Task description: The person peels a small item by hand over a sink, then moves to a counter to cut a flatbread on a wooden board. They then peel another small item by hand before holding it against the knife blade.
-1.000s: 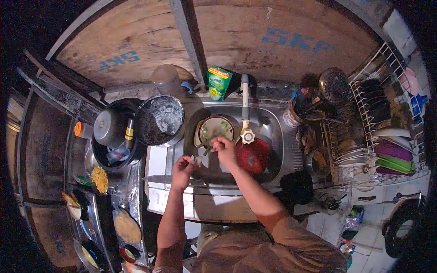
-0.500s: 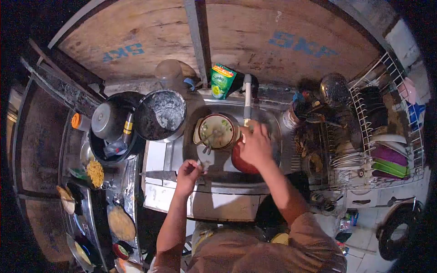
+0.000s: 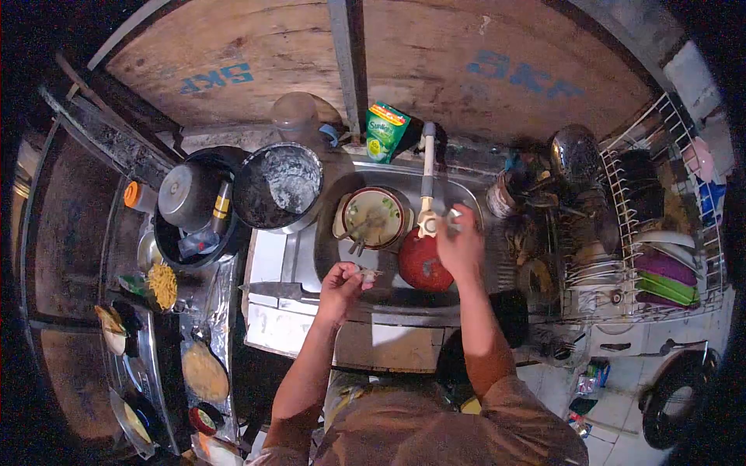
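- Off-white and touched with brown, a small ragged scrap (image 3: 370,275) is pinched between the thumb and fingers of the left hand (image 3: 342,292), above the front-left corner of the rectangular stainless-steel sink (image 3: 469,189); its material cannot be told.
- Since the earlier views, the right hand (image 3: 461,248) has been shifted from the patterned bowl to just beside the cream star-shaped tap knob (image 3: 429,224); the scrap is thus judged to be left to the left hand alone.
- The right hand's fingers are curled and blurred by motion; whether the knob is touched, or anything is gripped, cannot be told.
- The scrap's free end is pointed rightward, toward the sink's right edge; its long axis appears to be laid roughly parallel to the front edge.
- Below the knob, a round red bowl (image 3: 420,262) is held within the sink.
- Toward the sink's back-left corner, a cream bowl with green leaves and a brown rim (image 3: 391,203) is seen, with grey metal utensil handles (image 3: 357,247) pointed toward the front edge.
- On the white-tiled tabletop (image 3: 268,330), left of the sink, a long grey knife (image 3: 272,291) is laid, tip toward the left edge.
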### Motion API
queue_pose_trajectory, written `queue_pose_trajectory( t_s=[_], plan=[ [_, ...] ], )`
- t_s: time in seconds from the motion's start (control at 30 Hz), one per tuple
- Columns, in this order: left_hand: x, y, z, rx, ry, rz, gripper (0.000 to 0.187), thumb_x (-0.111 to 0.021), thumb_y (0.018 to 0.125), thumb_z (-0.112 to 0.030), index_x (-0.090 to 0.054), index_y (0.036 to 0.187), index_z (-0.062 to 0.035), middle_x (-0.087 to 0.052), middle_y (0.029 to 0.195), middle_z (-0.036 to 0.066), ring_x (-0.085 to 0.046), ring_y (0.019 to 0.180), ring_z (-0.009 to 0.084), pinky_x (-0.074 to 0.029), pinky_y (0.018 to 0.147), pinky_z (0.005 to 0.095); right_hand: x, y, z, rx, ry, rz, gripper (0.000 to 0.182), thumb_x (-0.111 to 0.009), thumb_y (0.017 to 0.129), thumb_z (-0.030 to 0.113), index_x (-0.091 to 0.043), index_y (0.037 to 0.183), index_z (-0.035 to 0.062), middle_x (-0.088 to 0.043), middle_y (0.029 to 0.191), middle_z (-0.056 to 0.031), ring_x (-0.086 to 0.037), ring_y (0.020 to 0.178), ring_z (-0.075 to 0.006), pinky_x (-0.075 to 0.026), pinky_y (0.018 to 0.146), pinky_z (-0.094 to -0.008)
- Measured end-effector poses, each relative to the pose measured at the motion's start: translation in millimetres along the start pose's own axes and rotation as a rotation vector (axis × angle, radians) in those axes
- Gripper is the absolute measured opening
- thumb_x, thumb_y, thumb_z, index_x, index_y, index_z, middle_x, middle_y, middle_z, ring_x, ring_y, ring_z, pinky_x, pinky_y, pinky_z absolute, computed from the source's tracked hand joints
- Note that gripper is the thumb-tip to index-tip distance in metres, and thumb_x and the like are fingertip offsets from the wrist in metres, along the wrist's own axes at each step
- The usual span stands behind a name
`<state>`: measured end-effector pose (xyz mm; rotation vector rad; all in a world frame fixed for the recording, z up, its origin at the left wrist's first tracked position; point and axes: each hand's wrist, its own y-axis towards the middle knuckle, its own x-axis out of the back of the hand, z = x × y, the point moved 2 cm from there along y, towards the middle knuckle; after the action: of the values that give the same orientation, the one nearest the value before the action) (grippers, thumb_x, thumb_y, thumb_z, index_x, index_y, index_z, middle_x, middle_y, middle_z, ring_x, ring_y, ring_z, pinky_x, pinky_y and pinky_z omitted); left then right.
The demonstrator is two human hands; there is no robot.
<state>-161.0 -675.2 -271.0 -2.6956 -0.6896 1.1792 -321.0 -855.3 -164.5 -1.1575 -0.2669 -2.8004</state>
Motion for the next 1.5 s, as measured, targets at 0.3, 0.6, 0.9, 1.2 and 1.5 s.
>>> queue_pose_trajectory(
  t_s=[0.3, 0.6, 0.9, 1.2, 1.5],
  plan=[
    [2.3, 14.3, 28.5, 0.160, 0.019, -0.113, 0.028, -0.053, 0.082, 0.008, -0.046, 0.105, -0.0061, -0.058, 0.095, 0.011, -0.060, 0.086, 0.0232, -0.052, 0.075, 0.0318, -84.8, -1.6, -194.2, 0.222, -0.208, 0.536, 0.026, -0.059, 0.074, 0.010, -0.062, 0.100, 0.0059, -0.063, 0.095, -0.0149, -0.060, 0.093, -0.0321, -0.049, 0.076, -0.0410],
    [-17.2, 16.0, 37.6, 0.281, -0.497, -0.010, 0.026, -0.052, 0.084, 0.005, -0.051, 0.110, 0.0021, -0.058, 0.099, 0.015, -0.060, 0.086, 0.0244, -0.053, 0.074, 0.0276, -127.1, -6.5, -180.0, 0.583, -0.775, 0.769, 0.020, -0.053, 0.077, 0.018, -0.065, 0.090, 0.0093, -0.059, 0.107, -0.0129, -0.048, 0.111, -0.0302, -0.036, 0.097, -0.0420],
    [-18.6, 23.2, 40.9, 0.255, -0.449, 0.021, 0.023, -0.053, 0.084, 0.002, -0.052, 0.107, -0.0002, -0.057, 0.095, 0.013, -0.059, 0.084, 0.0231, -0.053, 0.072, 0.0269, -137.6, -7.1, -202.3, 0.623, -0.693, 0.620, 0.019, -0.052, 0.077, 0.016, -0.065, 0.085, 0.0056, -0.056, 0.110, -0.0137, -0.045, 0.112, -0.0319, -0.041, 0.093, -0.0445],
    [-28.2, 26.1, 43.9, 0.171, 0.076, -0.057, 0.022, -0.056, 0.080, 0.007, -0.052, 0.097, -0.0068, -0.058, 0.094, 0.007, -0.059, 0.082, 0.0175, -0.049, 0.069, 0.0274, -110.3, -8.5, -141.6, 0.379, -0.471, 0.979, 0.024, -0.054, 0.072, 0.003, -0.059, 0.095, 0.0009, -0.057, 0.109, -0.0207, -0.056, 0.100, -0.0375, -0.047, 0.084, -0.0449],
    [-16.5, 27.5, 34.9, -0.031, 0.513, -0.016, 0.025, -0.060, 0.077, 0.010, -0.052, 0.095, -0.0040, -0.057, 0.090, 0.003, -0.057, 0.082, 0.0122, -0.048, 0.076, 0.0272, -84.5, -52.1, -53.6, 0.154, 0.432, 0.923, 0.024, -0.068, 0.077, 0.012, -0.059, 0.092, -0.0038, -0.064, 0.082, -0.0134, -0.062, 0.075, -0.0198, -0.050, 0.068, -0.0356]
  ],
)
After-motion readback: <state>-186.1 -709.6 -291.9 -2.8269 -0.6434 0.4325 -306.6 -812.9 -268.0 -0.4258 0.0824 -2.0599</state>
